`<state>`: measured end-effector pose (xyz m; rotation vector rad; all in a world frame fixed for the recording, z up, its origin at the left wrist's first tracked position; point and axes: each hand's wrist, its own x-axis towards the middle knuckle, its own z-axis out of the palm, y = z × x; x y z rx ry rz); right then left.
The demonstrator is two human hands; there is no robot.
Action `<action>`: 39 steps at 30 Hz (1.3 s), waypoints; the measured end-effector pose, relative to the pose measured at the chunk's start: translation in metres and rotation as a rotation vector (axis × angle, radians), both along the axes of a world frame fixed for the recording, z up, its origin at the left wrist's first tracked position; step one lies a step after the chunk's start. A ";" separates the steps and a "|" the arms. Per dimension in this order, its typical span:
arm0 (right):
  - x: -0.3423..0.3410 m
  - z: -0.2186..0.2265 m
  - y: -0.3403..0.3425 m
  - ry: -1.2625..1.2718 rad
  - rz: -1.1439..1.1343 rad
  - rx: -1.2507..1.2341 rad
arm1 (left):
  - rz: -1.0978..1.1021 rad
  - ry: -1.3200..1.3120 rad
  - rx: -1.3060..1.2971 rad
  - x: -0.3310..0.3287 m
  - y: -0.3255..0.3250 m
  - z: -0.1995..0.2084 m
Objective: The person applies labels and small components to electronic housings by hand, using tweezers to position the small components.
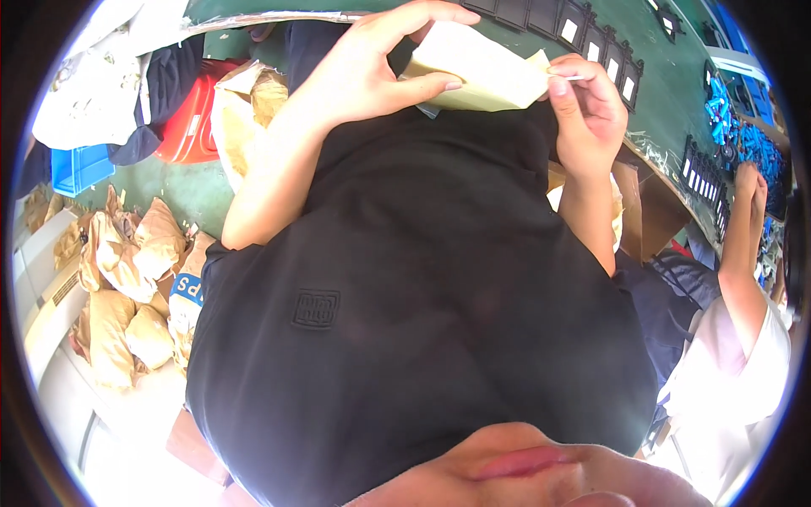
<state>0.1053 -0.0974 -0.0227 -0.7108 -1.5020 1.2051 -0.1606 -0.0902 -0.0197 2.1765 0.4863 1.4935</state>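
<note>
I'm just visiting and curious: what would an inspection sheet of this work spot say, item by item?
Surface: green table, only partly in view.
Job's things: pale yellow packet held above the table's edge.
Clutter: crumpled brown paper bags on the floor at the left; red container; blue crate.
Hands: left hand grips the packet; right hand pinches its right end.
Cables: nothing seen.
Surroundings: rows of small black frames on the table; a co-worker's arm at the right; blue parts.
</note>
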 end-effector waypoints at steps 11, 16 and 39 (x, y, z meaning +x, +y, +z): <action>0.013 0.018 0.007 -0.525 -0.254 0.376 | -0.150 -0.388 -0.793 0.033 -0.021 -0.028; 0.018 0.045 0.002 -0.800 -0.506 0.665 | -0.180 -0.322 -0.850 0.049 -0.015 -0.016; -0.001 0.030 -0.011 -0.620 -0.373 0.549 | 0.206 -0.145 -0.280 0.108 -0.009 -0.029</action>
